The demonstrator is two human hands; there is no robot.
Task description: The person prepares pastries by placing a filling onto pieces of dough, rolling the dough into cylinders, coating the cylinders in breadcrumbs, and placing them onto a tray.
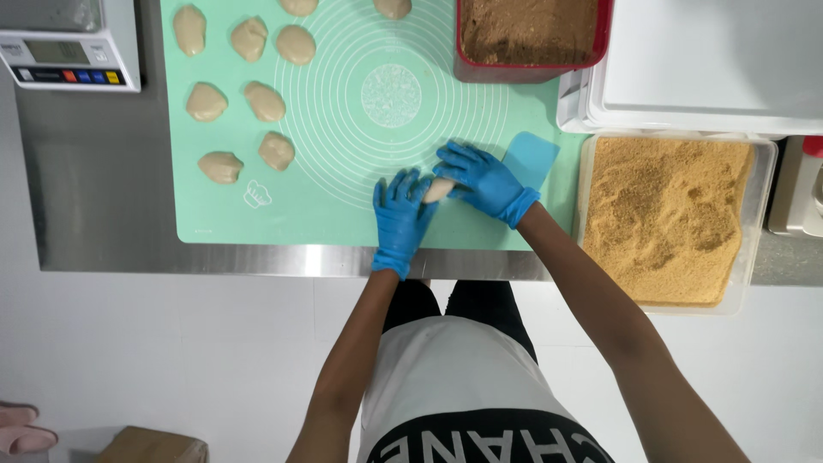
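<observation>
One dough piece (438,189) is cupped on the green mat (326,214) between the left hand (400,219) and right hand (481,179), both curled about it, while nine shaped pieces (265,101) are laid aside and the crumb tray (664,219) appears untouched.

Between the hands, the dough piece (438,189) is mostly covered by gloved fingers, so its shape is perhaps oval. Beyond them, the red tub (531,70) is cut off.
</observation>
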